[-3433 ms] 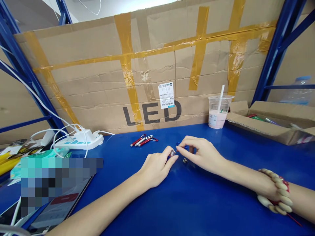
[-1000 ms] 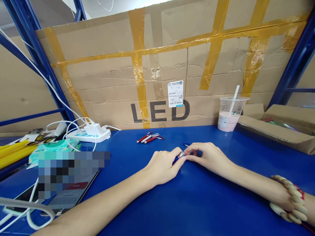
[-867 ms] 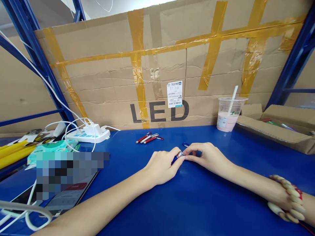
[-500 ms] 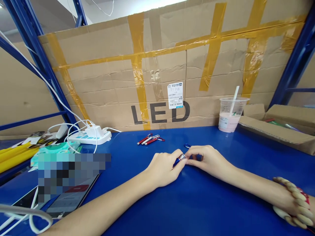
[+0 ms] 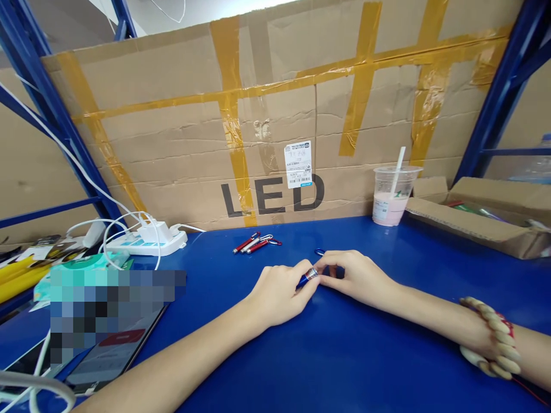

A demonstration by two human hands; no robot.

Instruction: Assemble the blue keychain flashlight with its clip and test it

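From the head camera, I see both my hands meeting near the middle of the blue worktop [image 5: 344, 358]; my left hand [image 5: 275, 295] pinches a small blue tube [image 5: 307, 278] between thumb and forefinger, its silver end poking out to the right. My right hand [image 5: 359, 278] comes in from the other side, thumb and fingertips drawn together at that silver end – whether they grip it or only touch it, I cannot tell; a blue clip [image 5: 319, 251] shows just behind my right fingers, and a beaded bracelet [image 5: 499, 338] circles that wrist.

Farther back, three slim tubes [image 5: 252, 245] with clips lie close together – two red, a silver one between them; well to their right stands a clear cup [image 5: 390, 198] of pink drink with a white straw, and beside it an open cardboard box [image 5: 477, 235]. On my left sit a white power strip [image 5: 170, 246] trailing cables, a teal packet [image 5: 81, 267] and, nearer me, a phone [image 5: 114, 350], partly blurred out; a taped cardboard sheet [image 5: 181, 158] marked LED stands behind everything.
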